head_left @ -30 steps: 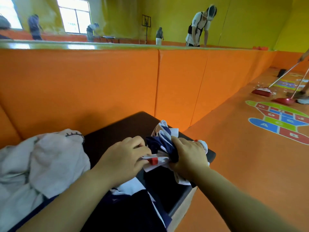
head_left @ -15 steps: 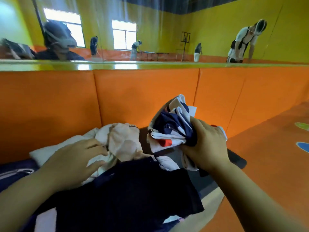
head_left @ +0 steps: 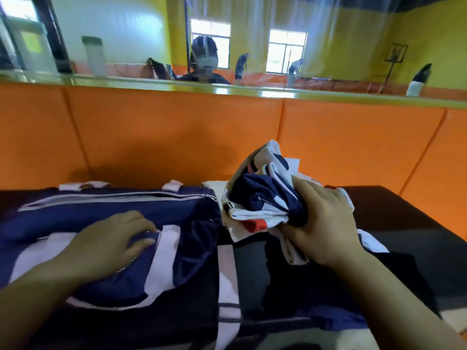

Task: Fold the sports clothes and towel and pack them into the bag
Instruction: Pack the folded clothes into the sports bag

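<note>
While I watch through the head camera, the left hand [head_left: 108, 242] rests on top of the navy bag [head_left: 75, 215], which lies on its side across the left half of the dark bench top [head_left: 404, 210]. Its fingers are loosely spread and lie on the fabric, closing on nothing, and the fingertips touch the edge of a white strap [head_left: 166, 251] that runs down the face of the bag. A grey zipper [head_left: 113, 198] crosses the top of the bag; I cannot tell whether it is fully closed.

The right hand [head_left: 321, 223] is raised just to the right of the bag and clutches a bundled garment [head_left: 262, 195] of navy, white and a bit of red, with the fingers curled tight round the crumpled cloth. The bundle is off the bench and just beside the zipper end of the bag.

A white cloth [head_left: 214, 186] peeks out between the bag and the bundle, against the orange padded wall [head_left: 177, 127]. A dark garment [head_left: 290, 279] lies flat on the bench beneath the right forearm. Above the padding, a mirror [head_left: 341, 29] reflects a yellow room.
</note>
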Motion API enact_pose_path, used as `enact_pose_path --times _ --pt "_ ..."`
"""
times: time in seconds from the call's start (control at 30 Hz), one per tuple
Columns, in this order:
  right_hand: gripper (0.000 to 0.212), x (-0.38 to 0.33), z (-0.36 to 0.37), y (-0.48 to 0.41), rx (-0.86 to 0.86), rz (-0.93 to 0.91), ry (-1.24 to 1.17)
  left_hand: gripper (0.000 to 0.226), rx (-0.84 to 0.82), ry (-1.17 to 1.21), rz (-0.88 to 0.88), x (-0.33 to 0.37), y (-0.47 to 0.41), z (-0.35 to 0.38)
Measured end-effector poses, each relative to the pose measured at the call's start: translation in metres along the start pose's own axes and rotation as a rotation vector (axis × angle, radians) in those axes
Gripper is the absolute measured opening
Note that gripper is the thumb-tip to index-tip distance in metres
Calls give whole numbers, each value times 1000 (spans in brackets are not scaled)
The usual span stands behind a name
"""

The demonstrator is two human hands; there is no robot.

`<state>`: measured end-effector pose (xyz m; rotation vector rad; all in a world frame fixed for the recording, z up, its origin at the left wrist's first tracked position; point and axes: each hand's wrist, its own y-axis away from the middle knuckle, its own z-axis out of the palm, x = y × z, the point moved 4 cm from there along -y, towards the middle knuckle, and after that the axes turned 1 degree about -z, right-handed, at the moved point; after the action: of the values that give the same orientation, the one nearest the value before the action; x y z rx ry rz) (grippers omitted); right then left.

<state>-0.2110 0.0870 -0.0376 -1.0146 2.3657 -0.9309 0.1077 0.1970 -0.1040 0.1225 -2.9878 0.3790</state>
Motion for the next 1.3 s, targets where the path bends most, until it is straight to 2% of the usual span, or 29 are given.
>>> enact_pose_path --times 0.1,0.2,0.33,0.5,0.63,0.7,0.73,0.83,0.87,0.93,1.0,1.13,1.2,1.3 --pt "57 -32 22 -8 -36 -31 -49 58 -2 -22 -72 -33 16 2" --pt "54 -57 45 -15 -83 -64 -44 64 -84 -56 -146 -58 23 10" --pt "57 -79 73 -25 -139 -94 -40 88 -145 -98 -130 -71 22 19" --pt "64 -99 103 -43 -213 -125 -22 96 -209 -119 -107 -79 16 25" --pt "64 -111 125 -54 -263 -147 -13 80 -263 77 -98 -84 18 27" --pt "64 -112 134 -56 -286 -155 9 90 -283 201 -76 -84 24 26" --pt "65 -111 138 -57 -293 -156 15 86 -296 262 -88 -84 27 24" --pt "66 -110 143 -58 -302 -156 25 20 -334 405 -161 -86 31 21" --pt "66 -110 144 -58 -307 -159 31 18 -339 459 -168 -88 29 18" --pt "65 -112 146 -58 -317 -169 46 33 -312 549 -212 -96 24 15" --pt "64 -114 147 -57 -314 -178 54 31 -262 427 -215 -101 14 9" --pt "66 -118 149 -56 -304 -221 67 49 -273 -200 -16 -104 -4 8" --pt "65 -123 148 -56 -266 -274 50 59 -265 -353 76 -105 -11 11" --pt "63 -134 145 -54 -220 -396 35 61 -245 -473 124 -108 -25 14"
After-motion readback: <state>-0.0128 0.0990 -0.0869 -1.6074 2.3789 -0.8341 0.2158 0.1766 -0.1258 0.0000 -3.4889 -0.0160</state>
